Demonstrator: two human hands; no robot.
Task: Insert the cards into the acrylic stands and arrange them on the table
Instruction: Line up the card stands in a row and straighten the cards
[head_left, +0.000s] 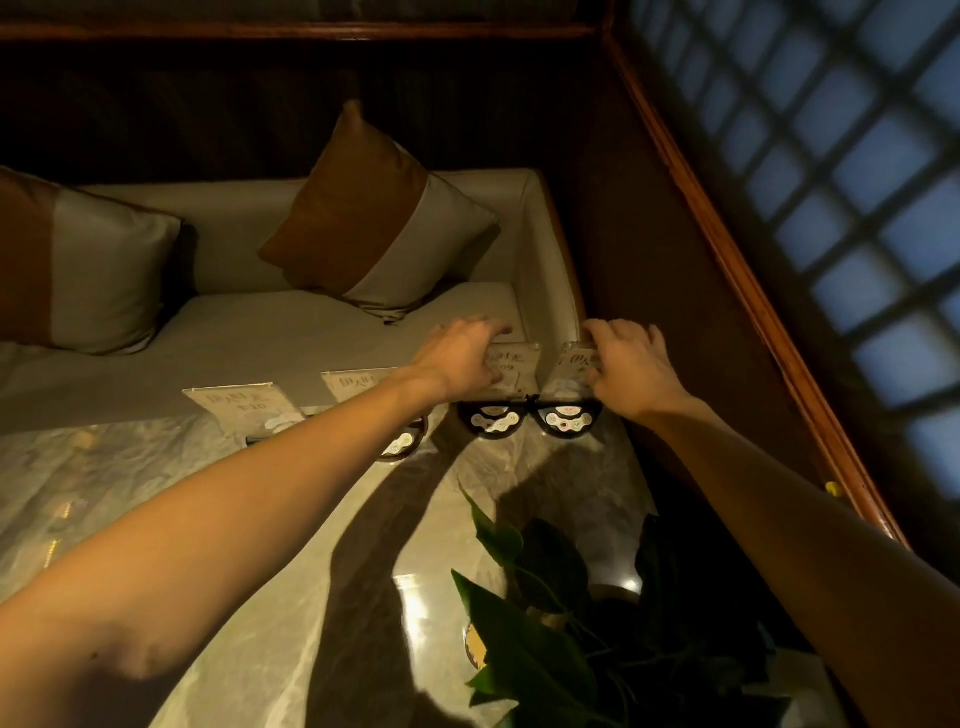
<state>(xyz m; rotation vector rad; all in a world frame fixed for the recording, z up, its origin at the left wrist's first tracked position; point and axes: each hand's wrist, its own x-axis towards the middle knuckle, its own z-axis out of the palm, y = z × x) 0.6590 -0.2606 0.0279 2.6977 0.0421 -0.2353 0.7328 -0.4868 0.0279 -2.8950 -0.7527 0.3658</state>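
Several acrylic stands with handwritten cards stand in a row along the far edge of the marble table (208, 519). My left hand (462, 358) grips the top of the third stand (511, 371), whose dark round base (491, 418) rests on the table. My right hand (626, 364) holds the rightmost stand (571, 364) by its upper right side, above its base (566, 418). Two other stands, the leftmost stand (244, 408) and the second stand (353, 384), stand untouched; my left forearm partly hides the second.
A potted plant (545, 613) with broad green leaves sits at the table's near right. Beyond the table is a pale sofa (291, 332) with two brown-and-cream cushions (374, 218). A wooden rail (727, 249) and lattice window run along the right.
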